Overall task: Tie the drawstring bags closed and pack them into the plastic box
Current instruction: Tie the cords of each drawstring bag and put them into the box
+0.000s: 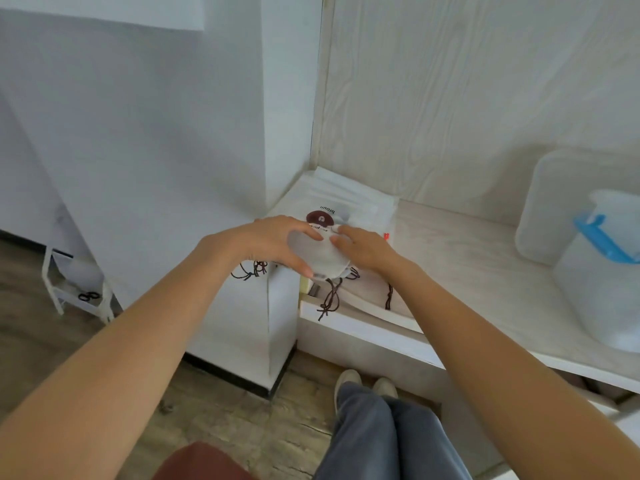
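Both hands met over a small white drawstring bag (pixel 323 258) at the left end of the pale wooden shelf (pixel 485 258). The left hand (pixel 273 242) lay curved over the bag's left side, fingers bent round its top and the thumb tucked under its near edge, so it gripped the cloth. The right hand (pixel 363 249) came in from the other side with fingers curled onto the bag's right edge, fingertips close to those of the left hand, pinching the fabric.

The bag sat slightly raised above a flat stack of more bags (pixel 360 206), one printed with a brown mushroom shape and the word "brown". Its mouth faced the person, with dark brown cords (pixel 330 299) hanging down over the shelf's front edge; its long axis ran roughly from near to far. Another knot of cord (pixel 251 270) dangled past the left corner of the shelf.

The stack filled the corner where the shelf met the white wall (pixel 156 133) and the wood-grain back panel (pixel 485 98). To the right, well apart from the hands, stood the clear plastic box (pixel 602 292) with a blue clip (pixel 599 242), its lid (pixel 550 202) leaning against the back panel. Bare shelf lay between the stack and the box.
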A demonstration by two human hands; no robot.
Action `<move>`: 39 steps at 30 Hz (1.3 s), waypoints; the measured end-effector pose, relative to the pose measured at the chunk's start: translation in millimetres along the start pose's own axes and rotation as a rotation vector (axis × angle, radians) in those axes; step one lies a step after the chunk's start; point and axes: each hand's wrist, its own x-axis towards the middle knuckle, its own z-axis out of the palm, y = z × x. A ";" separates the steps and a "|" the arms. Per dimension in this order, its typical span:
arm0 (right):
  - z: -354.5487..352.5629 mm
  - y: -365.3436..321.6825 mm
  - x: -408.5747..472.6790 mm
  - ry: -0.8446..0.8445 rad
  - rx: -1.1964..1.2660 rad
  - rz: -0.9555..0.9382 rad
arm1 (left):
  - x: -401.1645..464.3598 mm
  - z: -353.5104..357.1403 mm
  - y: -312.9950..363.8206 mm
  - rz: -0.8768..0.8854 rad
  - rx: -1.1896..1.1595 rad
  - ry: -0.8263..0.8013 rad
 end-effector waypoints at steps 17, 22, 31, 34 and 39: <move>-16.6 -3.6 -29.5 0.442 0.289 -0.223 | 9.2 -2.1 23.2 0.079 0.053 0.492; -18.1 2.1 -20.3 0.490 0.758 -0.017 | 13.4 7.7 24.2 -0.050 -0.133 1.126; -22.4 8.6 -27.9 0.372 1.399 0.083 | 10.9 19.3 40.4 0.049 -0.569 1.203; -23.0 11.3 -27.7 0.344 1.662 0.105 | 11.1 21.0 43.2 0.043 -0.693 1.195; -22.9 12.5 -27.4 0.309 2.020 0.154 | 16.6 22.2 42.5 -0.040 -1.027 1.129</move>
